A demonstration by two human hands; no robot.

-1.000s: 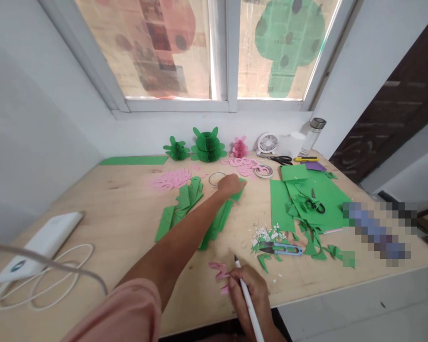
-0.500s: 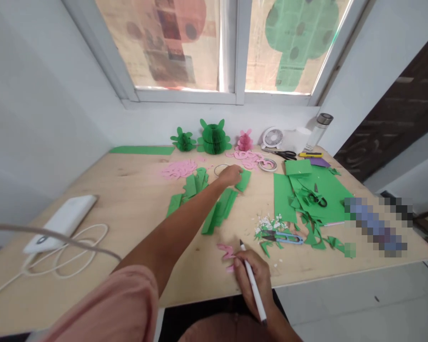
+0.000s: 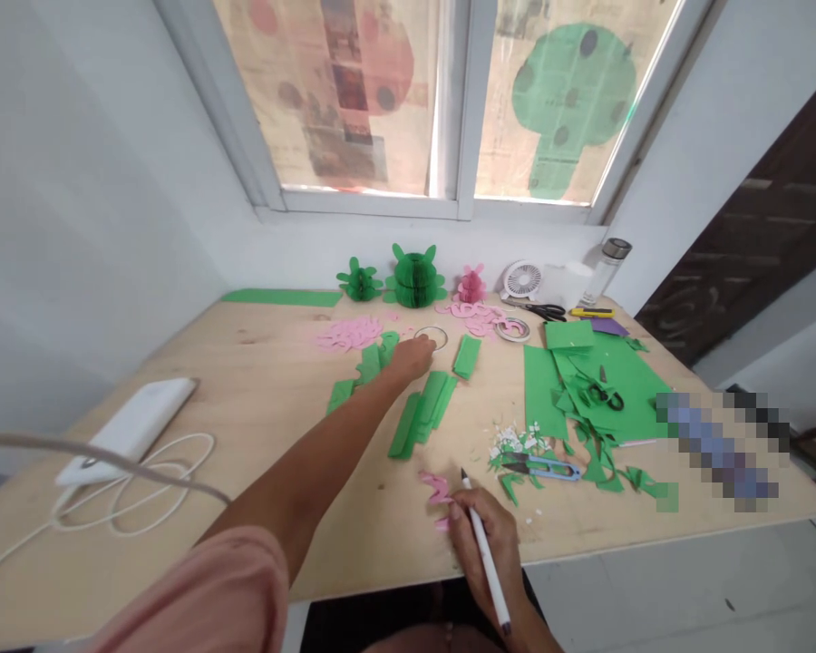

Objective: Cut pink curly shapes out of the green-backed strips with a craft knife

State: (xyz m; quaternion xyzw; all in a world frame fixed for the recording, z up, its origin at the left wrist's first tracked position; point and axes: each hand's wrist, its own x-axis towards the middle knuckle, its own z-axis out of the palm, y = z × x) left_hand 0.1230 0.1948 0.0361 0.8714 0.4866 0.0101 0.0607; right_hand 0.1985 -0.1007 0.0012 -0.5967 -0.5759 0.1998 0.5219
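Note:
A white pen (image 3: 487, 553) with dark ends is held in my right hand (image 3: 493, 535), tip pointing away from me over the table's front part. Pink cut-paper pieces (image 3: 436, 488) lie just left of that hand. My left arm stretches far across the table. My left hand (image 3: 414, 356) is low over the middle, its fingertips hidden from me, beside a thin ring (image 3: 432, 337). Around it lie folded green paper strips (image 3: 427, 408), a separate folded green strip (image 3: 467, 356) to its right, and cut green pieces (image 3: 369, 363) to its left.
Green honeycomb paper figures (image 3: 414, 279) and a pink one (image 3: 471, 285) stand along the wall. Rightward are green sheets (image 3: 544, 390), snips (image 3: 548, 467), scissors (image 3: 605, 396), scraps, a small fan (image 3: 521, 280) and a bottle (image 3: 605, 272). A white device (image 3: 132, 426) with a cable lies left.
My left hand has moved left, away from the separate folded green strip, which stays on the table. My right hand keeps the pen in about the same place. The view has shifted slightly.

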